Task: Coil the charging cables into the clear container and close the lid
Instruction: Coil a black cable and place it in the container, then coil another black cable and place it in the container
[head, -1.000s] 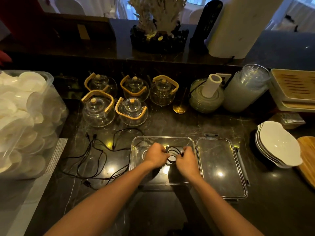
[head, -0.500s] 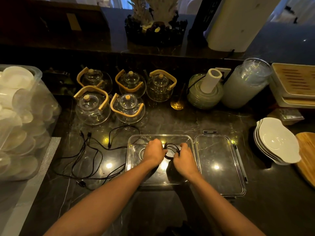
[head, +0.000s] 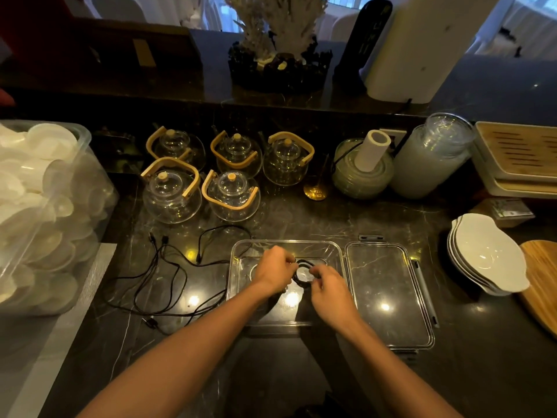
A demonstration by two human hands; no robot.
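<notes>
A clear rectangular container (head: 241, 285) sits on the dark marble counter in front of me. Its clear lid (head: 388, 297) lies flat just to its right. Over the container, my left hand (head: 275, 270) and my right hand (head: 328, 280) both grip a small black coiled cable (head: 303, 274), held as a tight ring between them. Several more black charging cables (head: 168, 282) lie loose and tangled on the counter to the left of the container.
Several glass teapots (head: 232, 194) with wooden handles stand behind the cables. A big plastic bin of white dishes (head: 39, 212) fills the left. Stacked white bowls (head: 488, 254) and a wooden board (head: 542, 282) sit on the right, jars (head: 428, 158) at the back.
The coil has become tighter and rounder between my hands and sits lower in the container. My hands stayed over the container; the loose cables have not moved.
</notes>
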